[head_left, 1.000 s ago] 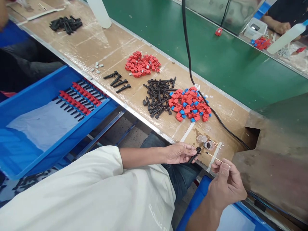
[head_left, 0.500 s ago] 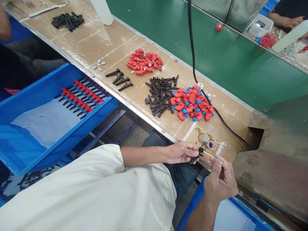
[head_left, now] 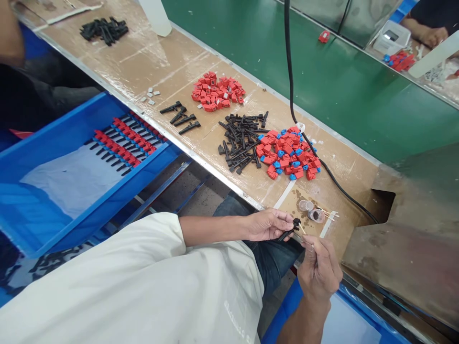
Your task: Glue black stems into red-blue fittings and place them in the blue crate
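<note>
At the bench's near edge my left hand [head_left: 269,224] pinches a small black plastic toy part [head_left: 289,231] between thumb and fingers. My right hand [head_left: 321,265] is closed on a thin wooden cotton swab [head_left: 302,230], whose far end meets the head of the black part. Just beyond my hands stand two small clear cups, one pale [head_left: 305,205] and one with dark liquid [head_left: 316,215]. Several more swabs [head_left: 329,215] lie beside the dark cup. Past them are a heap of red and blue pieces [head_left: 289,153] and a pile of black parts [head_left: 240,141].
A black cable [head_left: 289,71] runs down across the bench to a metal housing [head_left: 409,229]. Red pieces [head_left: 217,91] lie farther left. A blue tray [head_left: 82,210] with rows of assembled pieces sits below the bench. Another person's hand [head_left: 433,36] shows across the green belt [head_left: 244,38].
My right hand has moved left and closer to my left hand, and the swab is angled more steeply at the black part. The whole view has shifted slightly.
</note>
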### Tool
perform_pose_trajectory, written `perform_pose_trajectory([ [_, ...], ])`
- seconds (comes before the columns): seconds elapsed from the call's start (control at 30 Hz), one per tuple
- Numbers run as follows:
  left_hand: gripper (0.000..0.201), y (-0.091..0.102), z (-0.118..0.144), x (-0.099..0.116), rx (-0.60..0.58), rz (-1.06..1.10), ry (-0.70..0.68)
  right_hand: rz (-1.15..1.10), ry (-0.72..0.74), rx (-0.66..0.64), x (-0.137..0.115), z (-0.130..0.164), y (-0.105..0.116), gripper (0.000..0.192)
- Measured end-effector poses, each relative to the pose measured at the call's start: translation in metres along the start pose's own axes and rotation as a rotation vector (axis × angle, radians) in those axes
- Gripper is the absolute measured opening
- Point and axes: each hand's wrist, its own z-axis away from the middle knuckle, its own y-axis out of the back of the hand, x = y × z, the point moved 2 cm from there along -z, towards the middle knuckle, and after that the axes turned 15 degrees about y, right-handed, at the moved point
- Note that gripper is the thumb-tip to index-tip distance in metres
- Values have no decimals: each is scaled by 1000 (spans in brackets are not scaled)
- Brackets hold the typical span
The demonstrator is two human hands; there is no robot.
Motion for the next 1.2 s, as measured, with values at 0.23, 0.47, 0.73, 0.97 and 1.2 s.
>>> perform_pose_trajectory([
  [0.23, 52, -3, 0, -5, 24, -63, -12, -2, -164, 56, -1, 4, 5, 16],
  [0.47, 58, -8, 2, -10, 177, -309, -278, 54, -310, 150, -12, -2, -7, 11],
  [0.73, 59, 0, 2, -7, 51, -118, -53, -225, -914, 530, -5, -1, -14, 33],
  [0.97, 52, 6, -1, -5, -27, -62, -28, -157, -879, 681, 19, 1, 0, 35],
  [1.2, 52, 6, -1, -5, -12, -61, -35, 293, -632, 115, 53, 11, -12, 48],
])
